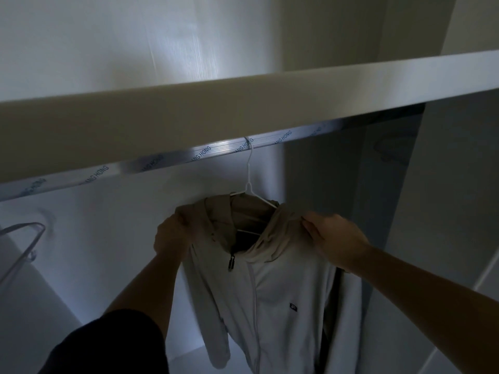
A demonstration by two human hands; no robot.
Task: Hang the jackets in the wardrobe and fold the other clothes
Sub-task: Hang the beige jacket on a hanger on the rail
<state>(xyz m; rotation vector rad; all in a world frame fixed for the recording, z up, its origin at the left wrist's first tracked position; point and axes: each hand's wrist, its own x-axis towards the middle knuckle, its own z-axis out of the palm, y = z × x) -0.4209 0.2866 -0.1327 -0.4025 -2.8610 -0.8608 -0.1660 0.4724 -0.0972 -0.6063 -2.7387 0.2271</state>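
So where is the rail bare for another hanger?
The rail is bare left of the white hanger, toward the clear hanger, and right of it to the side panel. Crowded below: jacket, left hand, right hand.

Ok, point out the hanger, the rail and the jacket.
hanger (248, 182): head view, its wire neck.
rail (216, 148): head view, its shiny front face.
jacket (283, 290): head view, its chest panel.

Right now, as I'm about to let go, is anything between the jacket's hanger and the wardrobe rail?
Nothing visible: the white hanger is already hooked over the rail. The left hand and right hand grip the hooded jacket at its shoulders.
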